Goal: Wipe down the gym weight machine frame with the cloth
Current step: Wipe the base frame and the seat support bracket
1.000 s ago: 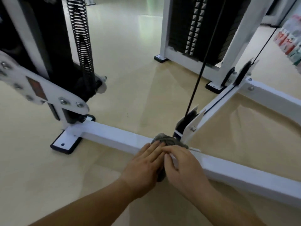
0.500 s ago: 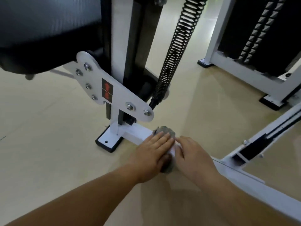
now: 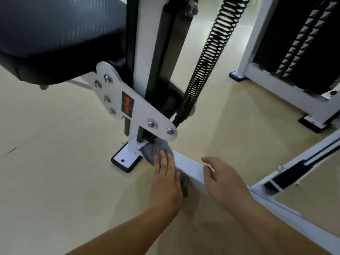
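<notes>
The big white-painted steel weight machine frame (image 3: 191, 168) is filling the view, its black padded seat (image 3: 55, 34) hanging over the beige floor (image 3: 55, 162) and its low square floor beam running from the black-edged foot plate (image 3: 125, 161) toward the person. A long black coil spring (image 3: 207, 57) is slanting down behind the white bolted bracket plate (image 3: 136, 111). The left hand (image 3: 165, 181) is lying flat, fingers straight, its grip not closing but pressing the crumpled grey cloth (image 3: 156, 151) onto the beam's end, right under the bracket, probably to rub into that corner joint. The right hand (image 3: 224, 181) is hanging loosely curved over the beam, gripping nothing, likely for balance; whether it is touching the metal is unclear.
</notes>
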A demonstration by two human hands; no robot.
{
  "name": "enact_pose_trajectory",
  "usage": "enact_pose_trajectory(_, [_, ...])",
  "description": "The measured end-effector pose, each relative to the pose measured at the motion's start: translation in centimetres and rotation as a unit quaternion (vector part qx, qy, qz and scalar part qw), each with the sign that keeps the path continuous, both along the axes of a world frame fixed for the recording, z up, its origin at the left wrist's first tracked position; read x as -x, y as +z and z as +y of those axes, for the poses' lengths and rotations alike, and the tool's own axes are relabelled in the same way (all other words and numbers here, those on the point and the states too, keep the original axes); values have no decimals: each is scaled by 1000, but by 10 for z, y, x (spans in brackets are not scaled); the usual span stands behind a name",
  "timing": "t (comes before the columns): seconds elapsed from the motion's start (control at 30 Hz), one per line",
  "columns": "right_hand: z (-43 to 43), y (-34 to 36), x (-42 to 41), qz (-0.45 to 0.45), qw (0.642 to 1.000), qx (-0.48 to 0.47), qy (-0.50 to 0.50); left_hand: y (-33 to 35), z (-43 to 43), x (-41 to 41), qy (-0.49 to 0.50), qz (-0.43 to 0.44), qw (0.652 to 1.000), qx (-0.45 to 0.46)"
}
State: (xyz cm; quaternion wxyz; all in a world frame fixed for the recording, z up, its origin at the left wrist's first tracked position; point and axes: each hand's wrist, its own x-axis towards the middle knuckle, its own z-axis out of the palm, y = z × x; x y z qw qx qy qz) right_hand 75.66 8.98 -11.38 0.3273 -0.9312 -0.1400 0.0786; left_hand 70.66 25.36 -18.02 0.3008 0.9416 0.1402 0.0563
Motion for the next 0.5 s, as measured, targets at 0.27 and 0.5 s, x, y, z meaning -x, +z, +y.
enact_pose_trajectory(0.27, [-109,7,50,-21,999,17,-37,30,-136,3,160,18,958,238])
enact_pose_trajectory(0.5, [-195,-8,98,-69,987,81,-124,28,-216,38,106,106,926,347])
